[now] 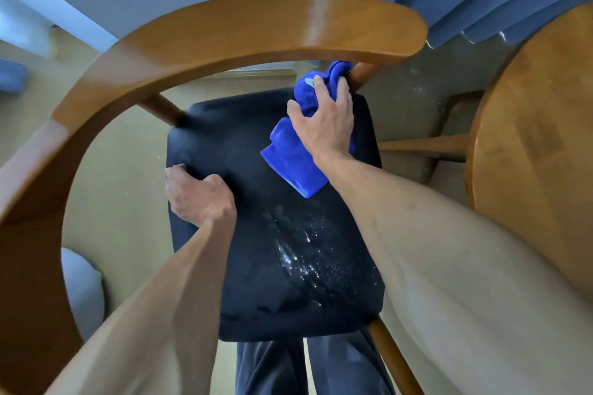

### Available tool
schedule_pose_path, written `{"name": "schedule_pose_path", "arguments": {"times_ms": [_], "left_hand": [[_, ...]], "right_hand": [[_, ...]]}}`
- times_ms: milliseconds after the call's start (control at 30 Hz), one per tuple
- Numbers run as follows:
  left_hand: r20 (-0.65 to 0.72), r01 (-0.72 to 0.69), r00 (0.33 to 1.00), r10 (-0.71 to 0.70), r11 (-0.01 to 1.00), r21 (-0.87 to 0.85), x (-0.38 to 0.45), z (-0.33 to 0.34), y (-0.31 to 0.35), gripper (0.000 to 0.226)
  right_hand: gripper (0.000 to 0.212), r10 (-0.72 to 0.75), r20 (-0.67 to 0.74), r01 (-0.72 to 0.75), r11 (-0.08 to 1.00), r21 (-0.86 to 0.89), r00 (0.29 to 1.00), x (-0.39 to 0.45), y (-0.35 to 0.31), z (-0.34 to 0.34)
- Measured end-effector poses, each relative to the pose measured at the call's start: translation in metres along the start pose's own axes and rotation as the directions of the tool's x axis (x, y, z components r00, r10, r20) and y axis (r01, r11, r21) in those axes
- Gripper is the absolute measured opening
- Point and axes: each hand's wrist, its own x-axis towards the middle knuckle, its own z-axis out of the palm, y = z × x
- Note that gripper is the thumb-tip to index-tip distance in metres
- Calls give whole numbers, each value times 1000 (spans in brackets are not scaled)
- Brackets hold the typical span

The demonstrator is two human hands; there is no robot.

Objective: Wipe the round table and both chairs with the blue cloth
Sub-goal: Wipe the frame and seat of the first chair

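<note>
Our right hand (324,125) fingers squeeze the blue cloth (296,157) round the chair (256,26) post, upper middle; our left hand (199,196) fingers grip the seat (256,266). We rub slowly up and down.

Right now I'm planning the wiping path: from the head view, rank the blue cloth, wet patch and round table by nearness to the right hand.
1. blue cloth, held in the right hand.
2. wet patch, on the seat, nearer the camera.
3. round table, far right.

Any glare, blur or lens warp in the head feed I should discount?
Head view: wide-angle warp bends the chair backrest and round table; window glare streaks the backrest top; white specks glint on the dark seat; forearms at the frame edge look soft.
</note>
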Motion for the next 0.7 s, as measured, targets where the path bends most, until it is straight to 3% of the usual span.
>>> {"name": "schedule_pose_path", "arguments": {"times_ms": [200, 333, 367, 433, 567, 700], "left_hand": [[21, 8, 1000, -7, 998, -55, -1, -7, -4, 51], [70, -60, 995, 65, 996, -68, 2, -17, -14, 52], [81, -114, 990, 118, 992, -53, 4, -21, -18, 45], [100, -220, 970, 222, 975, -32, 8, -27, -28, 38], [140, -315, 943, 303, 946, 73, 5, -26, -37, 62], [119, -255, 963, 240, 958, 130, -16, -11, -15, 63]], "right_hand": [[45, -151, 132, 153, 988, -2, 980, -7, -41, 20], [37, -474, 353, 478, 875, 82, 807, -51, -115, 62], [36, -487, 394, 499, 863, 81, 779, -65, -127, 73], [35, -446, 420, 490, 871, 3, 790, -84, -135, 85], [39, -534, 382, 610, 785, -106, 754, -64, -109, 69], [45, -340, 188, 370, 914, -164, 922, -31, -59, 33]]}}
